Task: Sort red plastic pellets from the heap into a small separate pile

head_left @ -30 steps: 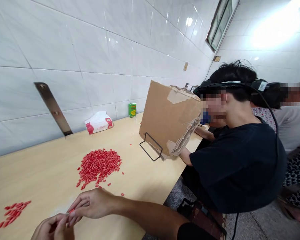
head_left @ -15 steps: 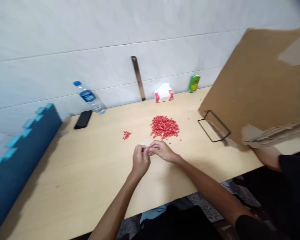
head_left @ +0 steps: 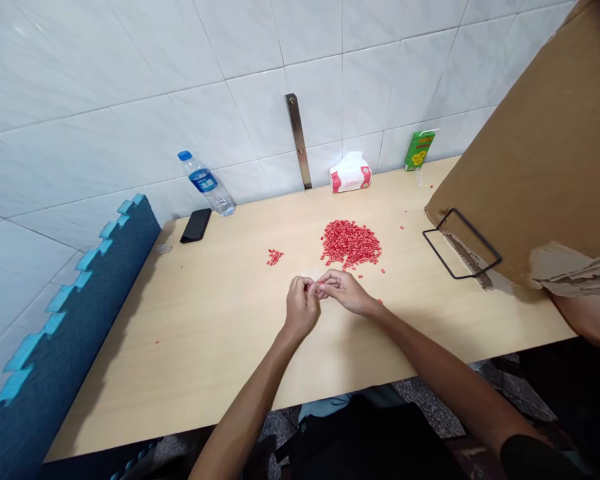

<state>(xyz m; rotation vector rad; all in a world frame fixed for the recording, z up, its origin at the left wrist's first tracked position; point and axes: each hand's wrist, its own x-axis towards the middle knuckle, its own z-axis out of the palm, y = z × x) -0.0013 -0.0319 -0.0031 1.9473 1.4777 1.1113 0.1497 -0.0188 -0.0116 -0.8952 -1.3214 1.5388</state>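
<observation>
My left hand (head_left: 301,305) and my right hand (head_left: 349,292) meet fingertip to fingertip just above the table, in front of a large pile of small red tube-like pieces (head_left: 351,243). Between the right thumb and fingers a bit of red shows, a small red piece (head_left: 321,284). The left fingers are curled in a pinch at its other side; what they hold is too small and hidden to make out. A smaller cluster of red pieces (head_left: 275,257) lies beyond my left hand, left of the pile.
A water bottle (head_left: 207,183), black phone (head_left: 196,226), tissue pack (head_left: 351,175) and green drink carton (head_left: 419,151) line the wall. Blue foam mats (head_left: 80,307) border the left. A cardboard sheet (head_left: 525,160) with a black wire frame (head_left: 463,243) stands right; another person's arm (head_left: 587,320) shows behind it.
The camera view has shifted, so the scene sits further right and looks sharper. Both hands stay together in the same pinching pose in front of the pile.
</observation>
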